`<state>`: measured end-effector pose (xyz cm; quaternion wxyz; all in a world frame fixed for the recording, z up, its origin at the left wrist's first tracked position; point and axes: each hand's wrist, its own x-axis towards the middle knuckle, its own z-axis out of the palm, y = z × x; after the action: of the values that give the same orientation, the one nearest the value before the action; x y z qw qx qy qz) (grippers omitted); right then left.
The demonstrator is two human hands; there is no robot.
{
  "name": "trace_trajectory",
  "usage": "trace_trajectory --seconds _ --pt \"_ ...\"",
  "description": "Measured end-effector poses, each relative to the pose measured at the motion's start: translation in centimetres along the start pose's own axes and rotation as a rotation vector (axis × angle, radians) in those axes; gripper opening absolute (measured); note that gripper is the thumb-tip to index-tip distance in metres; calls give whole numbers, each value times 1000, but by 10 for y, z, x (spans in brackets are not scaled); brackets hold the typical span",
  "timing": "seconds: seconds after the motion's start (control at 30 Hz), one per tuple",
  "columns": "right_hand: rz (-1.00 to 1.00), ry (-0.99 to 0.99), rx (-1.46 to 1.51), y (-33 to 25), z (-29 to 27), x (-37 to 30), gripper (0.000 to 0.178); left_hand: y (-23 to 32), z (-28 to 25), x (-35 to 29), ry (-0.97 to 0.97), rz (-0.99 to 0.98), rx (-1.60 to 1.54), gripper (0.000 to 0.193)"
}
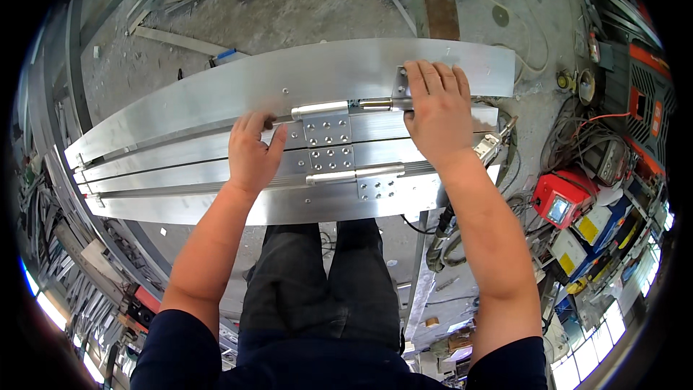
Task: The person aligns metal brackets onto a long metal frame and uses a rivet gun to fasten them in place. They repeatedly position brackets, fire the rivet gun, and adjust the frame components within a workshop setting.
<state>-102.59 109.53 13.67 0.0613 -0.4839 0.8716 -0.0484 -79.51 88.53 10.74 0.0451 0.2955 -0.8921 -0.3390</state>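
The right hand (439, 112) lies over the right half of the far hinge, gripping this hinge piece (399, 84), with fingers across its flat leaf and thumb by its barrel; the palm hides much of the hold. From the fingers, a slim pin (375, 104) points left toward the fixed barrel (321, 110), pin and barrel roughly in line, their long axis running left to right between the two hands. The left hand (254, 150) is loosely bent and holds nothing that shows, its thumb apart from the fingers; whether its fingertips touch metal is unclear. It sits just left of the fixed barrel; the right hand is nearer the pin. Between the hands, on their near side, is a bolted plate (328, 131), and nearer the body lies a second hinge (379, 171). Beneath both hands, long aluminium panels (216, 101) stretch leftward. Well to the right of the right hand stands a red machine (559, 198) on the floor (274, 11).
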Motion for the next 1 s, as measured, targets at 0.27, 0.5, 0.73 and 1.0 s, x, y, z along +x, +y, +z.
trace_trajectory --seconds 0.27,0.5,0.73,1.0 --pt "-18 -33 -148 -27 19 9 46 -10 8 0 15 45 78 27" --pt "13 -66 -167 -31 21 13 48 -31 19 -7 25 146 149 29" --pt "25 -109 -71 -32 20 15 52 -35 25 -5 31 212 216 27" --pt "0 -142 64 -29 16 17 58 -35 24 -6 8 201 222 25"
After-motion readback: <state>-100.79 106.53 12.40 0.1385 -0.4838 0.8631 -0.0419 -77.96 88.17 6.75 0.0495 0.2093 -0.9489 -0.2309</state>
